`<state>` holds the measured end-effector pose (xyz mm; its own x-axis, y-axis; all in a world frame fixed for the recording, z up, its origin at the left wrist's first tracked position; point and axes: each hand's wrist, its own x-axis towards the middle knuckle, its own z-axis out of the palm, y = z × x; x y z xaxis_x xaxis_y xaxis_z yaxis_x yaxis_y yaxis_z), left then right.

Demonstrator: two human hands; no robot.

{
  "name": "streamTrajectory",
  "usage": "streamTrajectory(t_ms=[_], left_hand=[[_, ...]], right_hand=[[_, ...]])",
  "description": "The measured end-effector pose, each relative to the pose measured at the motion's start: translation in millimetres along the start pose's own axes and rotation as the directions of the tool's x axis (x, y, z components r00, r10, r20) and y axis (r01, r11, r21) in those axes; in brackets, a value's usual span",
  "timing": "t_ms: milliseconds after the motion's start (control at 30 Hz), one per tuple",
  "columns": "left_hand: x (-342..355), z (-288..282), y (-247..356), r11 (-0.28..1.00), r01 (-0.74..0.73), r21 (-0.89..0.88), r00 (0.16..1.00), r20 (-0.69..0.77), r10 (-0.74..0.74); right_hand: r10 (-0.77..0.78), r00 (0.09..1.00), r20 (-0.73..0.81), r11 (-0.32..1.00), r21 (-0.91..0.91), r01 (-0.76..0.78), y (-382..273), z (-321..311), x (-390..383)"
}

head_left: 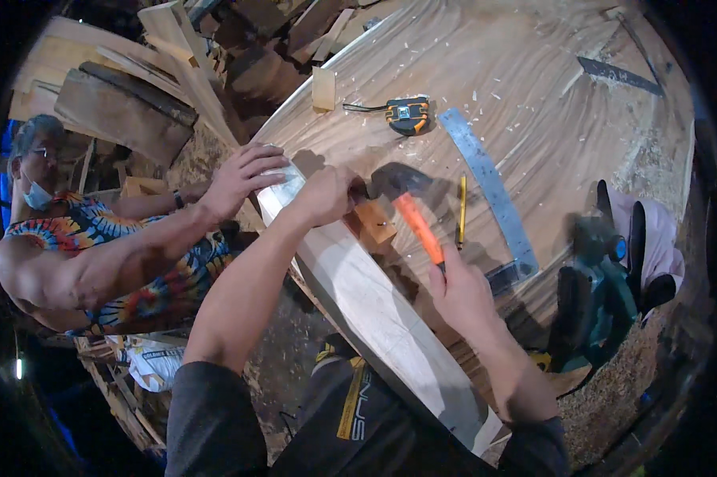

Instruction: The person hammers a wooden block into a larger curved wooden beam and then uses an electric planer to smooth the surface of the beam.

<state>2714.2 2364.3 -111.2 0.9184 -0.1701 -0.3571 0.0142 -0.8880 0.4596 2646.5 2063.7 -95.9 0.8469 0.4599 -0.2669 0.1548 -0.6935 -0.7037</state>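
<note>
Inspection note: strike hazard beside the pale beam (358, 278), at the left edge of the tabletop (486, 56).

At left, a co-worker's hand (247, 173) rests on the beam's far end. Next, the person's left hand (332, 197) is curled near a wooden block (374, 221); what its fingers grasp, I cannot tell. Just right is a hammer (416, 225), its dark head blurred, its orange handle firmly clasped by the right hand (463, 292). Farther right lie a pencil (462, 208), a steel ruler (486, 179) and a green power tool (593, 290). In my judgement, a glancing blow could injure the left hand, the hammer head being so near; a slackened hold by the co-worker could let the beam shift.
</note>
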Motion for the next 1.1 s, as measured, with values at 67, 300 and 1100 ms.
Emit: streamTrajectory(t_ms=[67,300,1100], left_hand=[[-6,-2,-1,0.998,0.004,0.066,1.000,-0.006,-0.003],[-43,6,8,0.913,0.091,0.398,0.982,-0.191,-0.015],[-43,4,9,0.887,0.211,0.410,0.977,-0.126,-0.174]], right_hand=[[-0.024,0.999,-0.031,0.999,0.034,0.025,-10,-13,4],[-0.006,0.926,-0.377,0.950,0.288,0.123,-29,-30,-12],[0.104,0.901,-0.422,0.912,0.402,0.083,-12,19,-3]])
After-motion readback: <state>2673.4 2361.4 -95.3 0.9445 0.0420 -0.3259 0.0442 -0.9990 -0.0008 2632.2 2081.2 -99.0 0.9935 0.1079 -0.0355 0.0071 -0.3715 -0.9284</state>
